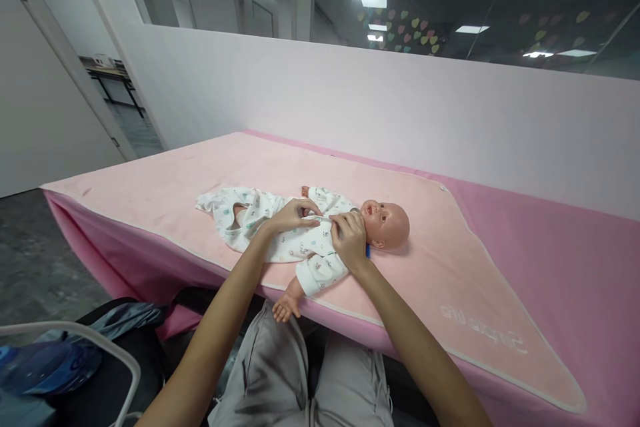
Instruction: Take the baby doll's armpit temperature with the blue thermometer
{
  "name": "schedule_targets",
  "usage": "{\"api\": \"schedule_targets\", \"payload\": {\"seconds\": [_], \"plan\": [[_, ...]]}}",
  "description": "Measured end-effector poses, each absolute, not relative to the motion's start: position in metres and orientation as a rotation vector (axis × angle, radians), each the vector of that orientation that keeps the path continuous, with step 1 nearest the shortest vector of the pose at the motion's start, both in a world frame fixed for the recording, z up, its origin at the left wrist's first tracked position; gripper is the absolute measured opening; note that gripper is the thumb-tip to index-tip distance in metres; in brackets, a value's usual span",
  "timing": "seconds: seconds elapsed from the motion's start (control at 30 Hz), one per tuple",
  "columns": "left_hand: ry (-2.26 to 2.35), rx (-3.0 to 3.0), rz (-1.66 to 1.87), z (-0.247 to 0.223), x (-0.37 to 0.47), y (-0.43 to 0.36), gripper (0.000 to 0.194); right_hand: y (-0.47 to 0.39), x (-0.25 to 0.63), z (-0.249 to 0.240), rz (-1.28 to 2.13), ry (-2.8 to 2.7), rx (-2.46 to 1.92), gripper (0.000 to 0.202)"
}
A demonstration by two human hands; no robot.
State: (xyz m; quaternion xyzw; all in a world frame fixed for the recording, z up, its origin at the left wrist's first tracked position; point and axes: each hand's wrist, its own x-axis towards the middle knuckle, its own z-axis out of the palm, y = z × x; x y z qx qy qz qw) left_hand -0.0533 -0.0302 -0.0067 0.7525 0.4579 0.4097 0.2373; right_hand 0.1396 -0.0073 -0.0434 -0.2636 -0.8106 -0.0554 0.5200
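Note:
A baby doll [391, 225] lies on its back, head to the right, dressed in a white printed romper [300, 247]. My left hand [295, 215] is over the doll's belly, thumb and fingers closed on the romper's front edge. Near the doll's neck, my right hand [351, 237] has its bent fingers pinched on the same front edge; part of the doll's chin and collar is hidden behind it. One doll arm stretches toward me, its hand [287, 307] hanging at the table's near edge. A bit of blue [369, 251] shows under the neck.
Under the doll a pale pink blanket [165, 173] covers a table with a darker pink cloth [565, 247]. Behind rises a white wall [400, 107] topped by glass. At lower left, a chair [125, 360] carries a blue plastic bottle [50, 363] and some cloth.

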Motion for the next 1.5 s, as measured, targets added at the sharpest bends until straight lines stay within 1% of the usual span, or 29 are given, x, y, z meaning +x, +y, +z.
{"api": "schedule_targets", "payload": {"seconds": [0.27,0.77,1.23,1.37,1.5], "plan": [[1.247,2.063,1.087,-0.007,-0.055,-0.03,0.029,-0.006,0.139,-0.045,-0.159,-1.941,-0.668,0.022],[1.346,2.043,1.09,-0.005,-0.052,-0.032,0.033,-0.006,0.139,-0.045,-0.09,-1.964,-0.678,0.019],[1.3,2.038,1.093,-0.004,-0.051,-0.032,0.027,-0.009,0.139,-0.043,-0.087,-1.974,-0.674,0.018],[1.372,2.033,1.144,-0.006,-0.048,-0.034,0.026,-0.01,0.139,-0.042,-0.082,-1.96,-0.664,0.018],[1.554,2.101,1.229,-0.009,-0.047,-0.048,0.026,-0.01,0.139,-0.043,-0.082,-1.934,-0.655,0.018]]}}
